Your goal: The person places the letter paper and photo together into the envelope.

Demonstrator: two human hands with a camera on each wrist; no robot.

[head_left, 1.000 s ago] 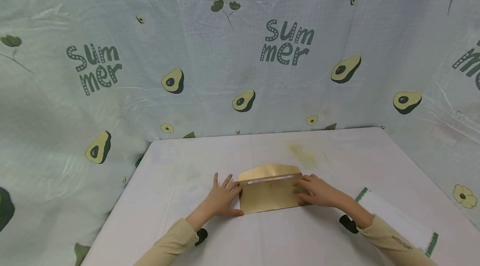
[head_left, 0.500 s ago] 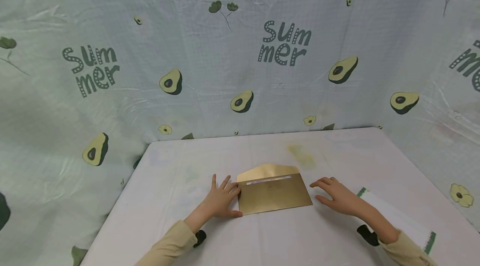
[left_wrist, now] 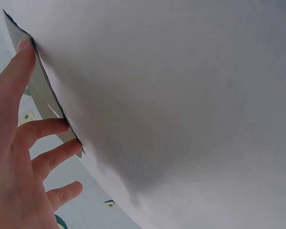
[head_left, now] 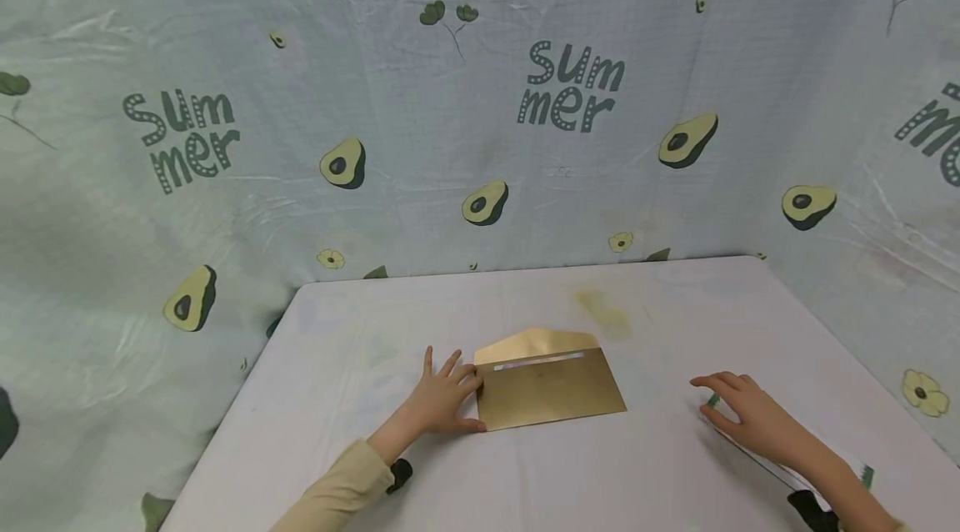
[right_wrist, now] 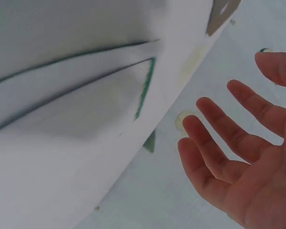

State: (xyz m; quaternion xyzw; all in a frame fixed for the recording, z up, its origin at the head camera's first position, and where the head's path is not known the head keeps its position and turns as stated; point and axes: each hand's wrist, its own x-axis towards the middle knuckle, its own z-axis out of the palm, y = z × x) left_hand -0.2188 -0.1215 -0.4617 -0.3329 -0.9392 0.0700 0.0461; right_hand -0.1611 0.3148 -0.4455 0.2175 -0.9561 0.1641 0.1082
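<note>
1 envelope: long axis crosswise, flap pointing away.

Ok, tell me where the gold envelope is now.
In the head view, the gold envelope lies on the table, below and right of centre, with the left hand touching its left edge.

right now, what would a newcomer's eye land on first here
Probably the gold envelope, flap open, near the middle of the table. Next, the printed avocados and "summer" lettering on the curtain behind. To the right lies a green-edged white sheet, partly hidden.
</note>
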